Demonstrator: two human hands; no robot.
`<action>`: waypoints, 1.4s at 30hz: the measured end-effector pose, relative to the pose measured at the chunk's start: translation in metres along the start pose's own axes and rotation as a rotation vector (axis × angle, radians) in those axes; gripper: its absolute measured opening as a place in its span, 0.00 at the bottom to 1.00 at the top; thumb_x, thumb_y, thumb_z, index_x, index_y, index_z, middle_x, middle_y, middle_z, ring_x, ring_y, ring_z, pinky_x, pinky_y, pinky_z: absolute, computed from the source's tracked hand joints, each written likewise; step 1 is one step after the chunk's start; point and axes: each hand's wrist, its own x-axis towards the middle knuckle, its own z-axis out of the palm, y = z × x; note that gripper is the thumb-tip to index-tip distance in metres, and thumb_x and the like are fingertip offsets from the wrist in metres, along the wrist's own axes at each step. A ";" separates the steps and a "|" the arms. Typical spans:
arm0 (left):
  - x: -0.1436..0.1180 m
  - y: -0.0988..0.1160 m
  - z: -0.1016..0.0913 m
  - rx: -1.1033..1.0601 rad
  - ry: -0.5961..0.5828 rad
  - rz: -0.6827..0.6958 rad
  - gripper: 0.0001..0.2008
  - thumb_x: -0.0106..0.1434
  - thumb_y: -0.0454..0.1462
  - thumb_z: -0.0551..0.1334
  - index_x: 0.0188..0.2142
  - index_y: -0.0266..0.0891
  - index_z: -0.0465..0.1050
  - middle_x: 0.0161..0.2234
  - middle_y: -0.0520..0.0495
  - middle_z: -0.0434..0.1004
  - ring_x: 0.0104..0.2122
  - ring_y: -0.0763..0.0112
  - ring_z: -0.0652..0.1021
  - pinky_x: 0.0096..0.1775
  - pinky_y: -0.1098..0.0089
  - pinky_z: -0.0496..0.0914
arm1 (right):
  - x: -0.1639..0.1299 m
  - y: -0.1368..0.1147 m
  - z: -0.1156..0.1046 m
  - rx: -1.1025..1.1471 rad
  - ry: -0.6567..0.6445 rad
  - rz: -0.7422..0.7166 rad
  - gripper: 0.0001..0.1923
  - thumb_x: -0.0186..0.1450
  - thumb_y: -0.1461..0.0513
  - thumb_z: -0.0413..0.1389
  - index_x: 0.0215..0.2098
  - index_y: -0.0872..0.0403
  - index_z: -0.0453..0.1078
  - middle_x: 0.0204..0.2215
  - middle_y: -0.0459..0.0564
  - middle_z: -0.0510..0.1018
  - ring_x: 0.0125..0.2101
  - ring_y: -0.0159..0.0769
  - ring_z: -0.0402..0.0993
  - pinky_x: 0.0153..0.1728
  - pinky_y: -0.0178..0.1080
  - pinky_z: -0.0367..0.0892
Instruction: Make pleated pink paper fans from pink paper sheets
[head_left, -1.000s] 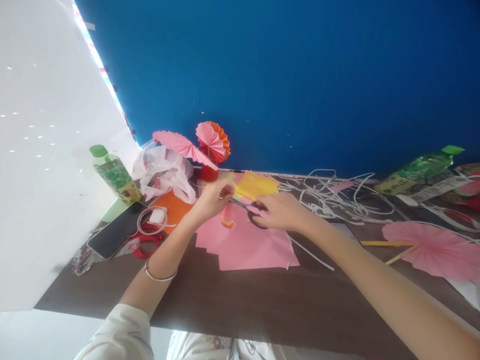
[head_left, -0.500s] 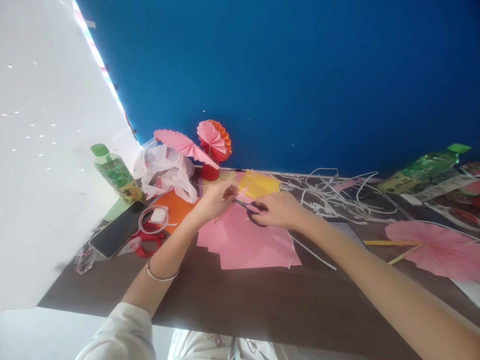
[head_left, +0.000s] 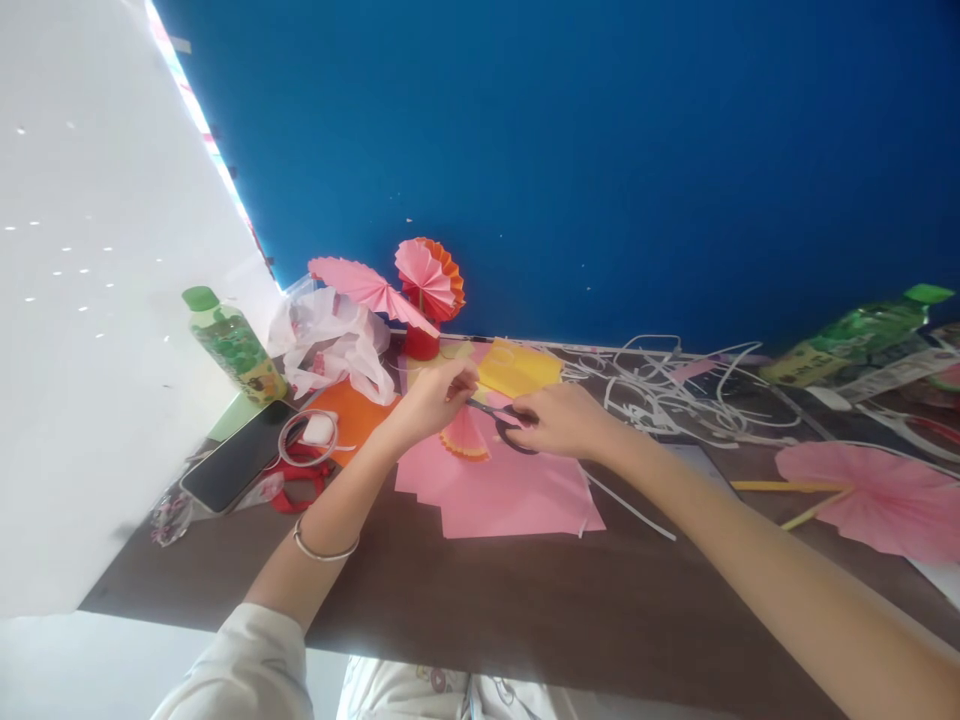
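Presently, a small pleated fan [head_left: 465, 436] is pinched in the left hand [head_left: 435, 395], hanging just below that grip over the pink sheets [head_left: 510, 495]. Scissors [head_left: 504, 418] are held closed-fisted by the right hand [head_left: 562, 420], blades pointed leftward at the pinch.

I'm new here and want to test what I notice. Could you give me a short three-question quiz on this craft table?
1. True or false: the right hand holds scissors.
2. What does the left hand hold?
A. a phone
B. a small pleated paper fan
C. a bottle
3. Fill in: under the hands lie sheets of ____ paper.

Key: 1 true; 2 B; 3 pink.
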 end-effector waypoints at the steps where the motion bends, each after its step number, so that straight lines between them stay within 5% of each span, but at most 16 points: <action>1: 0.000 0.000 0.000 0.007 0.000 0.002 0.07 0.57 0.30 0.55 0.35 0.37 0.67 0.32 0.48 0.74 0.34 0.72 0.76 0.37 0.71 0.71 | 0.000 0.000 0.000 -0.001 -0.004 -0.004 0.18 0.56 0.51 0.46 0.16 0.54 0.65 0.13 0.46 0.67 0.16 0.29 0.55 0.21 0.35 0.41; 8: 0.001 0.002 -0.003 0.018 0.029 0.007 0.07 0.57 0.30 0.54 0.34 0.37 0.67 0.33 0.48 0.74 0.35 0.72 0.75 0.38 0.70 0.71 | -0.002 0.003 -0.002 -0.007 -0.029 -0.001 0.17 0.57 0.53 0.46 0.18 0.54 0.67 0.15 0.47 0.69 0.16 0.29 0.57 0.21 0.34 0.44; 14: -0.001 -0.012 -0.016 0.272 0.112 0.023 0.17 0.54 0.24 0.50 0.39 0.36 0.70 0.45 0.41 0.72 0.45 0.66 0.72 0.48 0.62 0.66 | -0.011 0.020 -0.003 -0.006 -0.023 0.205 0.17 0.58 0.51 0.46 0.24 0.54 0.68 0.22 0.51 0.74 0.20 0.34 0.65 0.20 0.33 0.49; 17: -0.008 -0.019 -0.018 0.548 -0.032 -0.042 0.23 0.49 0.21 0.50 0.41 0.37 0.71 0.54 0.40 0.64 0.55 0.57 0.63 0.52 0.55 0.61 | -0.019 0.034 0.007 0.019 -0.053 0.350 0.19 0.58 0.49 0.46 0.24 0.54 0.68 0.23 0.53 0.74 0.22 0.38 0.68 0.20 0.34 0.52; 22: -0.012 -0.012 -0.010 0.651 -0.374 -0.235 0.20 0.53 0.27 0.52 0.43 0.42 0.70 0.42 0.43 0.75 0.42 0.58 0.74 0.41 0.61 0.68 | -0.030 0.055 0.043 0.117 -0.142 0.532 0.18 0.56 0.51 0.49 0.20 0.55 0.68 0.21 0.56 0.74 0.21 0.41 0.70 0.18 0.36 0.55; 28: -0.010 -0.011 0.008 0.697 -0.429 -0.323 0.17 0.56 0.37 0.54 0.46 0.39 0.67 0.41 0.37 0.72 0.41 0.53 0.74 0.37 0.60 0.69 | -0.036 0.070 0.076 0.340 0.018 0.532 0.11 0.54 0.56 0.54 0.22 0.55 0.70 0.23 0.54 0.75 0.26 0.42 0.73 0.24 0.36 0.62; 33: -0.014 -0.022 0.019 0.663 -0.429 -0.326 0.20 0.56 0.39 0.57 0.48 0.36 0.66 0.39 0.35 0.72 0.42 0.52 0.73 0.40 0.59 0.68 | -0.030 0.046 0.093 0.524 0.311 0.446 0.09 0.56 0.62 0.52 0.32 0.57 0.71 0.36 0.55 0.75 0.32 0.38 0.72 0.34 0.38 0.65; 42: -0.010 -0.044 0.028 0.207 -0.264 -0.171 0.21 0.52 0.30 0.59 0.47 0.38 0.67 0.41 0.41 0.70 0.42 0.63 0.73 0.45 0.63 0.69 | -0.019 -0.019 0.108 0.986 0.276 0.265 0.16 0.57 0.59 0.53 0.44 0.54 0.66 0.40 0.53 0.75 0.40 0.39 0.71 0.41 0.40 0.66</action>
